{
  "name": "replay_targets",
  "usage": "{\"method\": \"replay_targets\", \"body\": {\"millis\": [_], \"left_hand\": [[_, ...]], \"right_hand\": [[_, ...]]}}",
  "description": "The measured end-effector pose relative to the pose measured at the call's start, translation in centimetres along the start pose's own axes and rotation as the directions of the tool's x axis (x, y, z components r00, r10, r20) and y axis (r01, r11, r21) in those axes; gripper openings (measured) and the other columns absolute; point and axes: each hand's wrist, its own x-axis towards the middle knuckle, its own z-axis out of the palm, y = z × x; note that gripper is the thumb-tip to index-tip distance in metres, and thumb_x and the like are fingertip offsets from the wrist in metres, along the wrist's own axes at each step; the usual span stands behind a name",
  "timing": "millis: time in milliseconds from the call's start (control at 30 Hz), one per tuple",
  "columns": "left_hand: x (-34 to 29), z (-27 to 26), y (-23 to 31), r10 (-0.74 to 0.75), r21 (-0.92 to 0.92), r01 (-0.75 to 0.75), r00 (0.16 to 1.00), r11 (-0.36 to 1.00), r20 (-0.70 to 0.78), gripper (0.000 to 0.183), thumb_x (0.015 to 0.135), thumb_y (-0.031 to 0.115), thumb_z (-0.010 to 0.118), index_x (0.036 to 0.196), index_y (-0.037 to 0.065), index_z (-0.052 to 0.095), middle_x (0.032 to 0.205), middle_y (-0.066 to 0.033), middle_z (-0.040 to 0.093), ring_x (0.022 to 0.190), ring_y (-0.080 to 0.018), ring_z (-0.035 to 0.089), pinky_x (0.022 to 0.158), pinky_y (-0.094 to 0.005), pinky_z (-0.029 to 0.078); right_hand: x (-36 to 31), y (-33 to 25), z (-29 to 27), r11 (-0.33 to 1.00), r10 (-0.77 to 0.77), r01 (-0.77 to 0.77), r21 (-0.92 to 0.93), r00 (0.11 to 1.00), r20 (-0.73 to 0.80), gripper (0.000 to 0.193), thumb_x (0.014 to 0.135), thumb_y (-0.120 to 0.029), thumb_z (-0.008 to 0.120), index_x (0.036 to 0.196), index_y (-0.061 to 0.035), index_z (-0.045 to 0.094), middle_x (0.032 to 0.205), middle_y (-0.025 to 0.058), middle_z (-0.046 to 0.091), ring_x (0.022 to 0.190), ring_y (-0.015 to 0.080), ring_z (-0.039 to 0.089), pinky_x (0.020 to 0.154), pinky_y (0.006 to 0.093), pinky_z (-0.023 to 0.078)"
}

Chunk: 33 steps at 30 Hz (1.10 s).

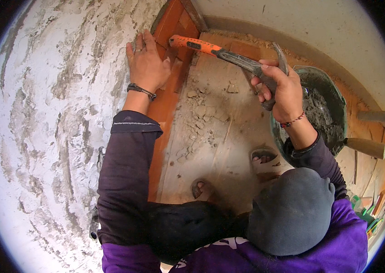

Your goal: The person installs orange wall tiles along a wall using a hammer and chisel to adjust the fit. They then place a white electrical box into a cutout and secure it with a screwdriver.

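My left hand [148, 66] lies with its fingers stretched out, over the border between the rough plastered wall [65, 91] and a strip of reddish-brown tiles [167, 107]. In my right hand [285, 86] is a hammer [242, 61], gripped close to its metal head. Its orange and black handle points left, and the butt end is at the tiles just right of my left hand. Whether the butt touches a tile, I cannot tell. Below my right wrist stands a dark green bucket [341, 98] holding wet grey mortar [315, 109].
A wooden tool handle [367, 148] sticks out over the bucket's rim. Crumbled mortar bits [201, 113] litter the dusty floor [220, 150] between my sandalled feet and the far corner. A pale wall [292, 22] closes the far side. Several small tools [374, 211] lie at the lower right.
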Motion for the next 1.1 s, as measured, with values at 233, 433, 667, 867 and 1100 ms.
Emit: {"method": "replay_targets", "body": {"millis": [233,433,667,867,1100], "left_hand": [[0.1,0.2,0.0,-0.011,0.086,0.007,0.999,0.996,0.046,0.088,0.080,0.033,0.065,0.142,-0.009,0.020,0.142,-0.0247,0.037,0.138,-0.0350,0.027,0.112,-0.0545,0.012],[0.0,0.1,0.3,0.005,0.051,-0.006,1.000,0.999,0.015,0.088,0.080,0.034,0.065,0.143,-0.008,0.019,0.142,-0.0248,0.037,0.138,-0.0360,0.026,0.113,-0.0541,0.011],[-0.1,0.1,0.2,0.007,0.059,-0.007,1.000,0.998,0.008,0.089,0.079,0.033,0.066,0.142,-0.009,0.019,0.139,-0.0263,0.041,0.137,-0.0353,0.029,0.113,-0.0532,0.012],[-0.2,-0.2,0.4,0.017,0.082,-0.019,1.000,0.996,0.026,0.089,0.079,0.035,0.066,0.142,-0.009,0.021,0.139,-0.0278,0.039,0.135,-0.0370,0.031,0.111,-0.0559,0.016],[0.0,0.1,0.1,0.032,0.092,-0.033,0.999,0.995,0.011,0.086,0.079,0.035,0.065,0.141,-0.009,0.024,0.139,-0.0266,0.040,0.135,-0.0369,0.031,0.111,-0.0560,0.017]], "right_hand": [[0.3,0.2,0.0,0.999,-0.032,0.033,-0.020,0.999,0.024,0.027,0.084,-0.014,0.060,0.104,0.0035,0.055,0.070,0.0157,0.063,0.038,0.0132,0.046,0.038,0.0289,0.040],[0.3,0.4,0.1,0.999,-0.027,0.028,-0.040,0.999,0.025,0.027,0.084,-0.014,0.059,0.105,0.0036,0.054,0.071,0.0157,0.063,0.039,0.0123,0.044,0.040,0.0278,0.040],[0.0,-0.6,-0.3,0.996,-0.022,0.022,-0.088,1.000,0.001,0.028,0.085,-0.015,0.057,0.105,0.0038,0.053,0.072,0.0159,0.063,0.042,0.0105,0.043,0.042,0.0276,0.041],[1.2,-0.9,-0.1,0.990,-0.039,0.048,-0.131,0.997,0.068,0.028,0.084,-0.014,0.058,0.105,0.0044,0.054,0.072,0.0162,0.063,0.041,0.0107,0.043,0.042,0.0278,0.041],[1.5,-0.3,0.4,0.983,-0.095,0.101,-0.154,0.994,0.046,0.028,0.084,-0.013,0.058,0.105,0.0056,0.054,0.071,0.0165,0.062,0.040,0.0115,0.043,0.042,0.0277,0.041]]}}
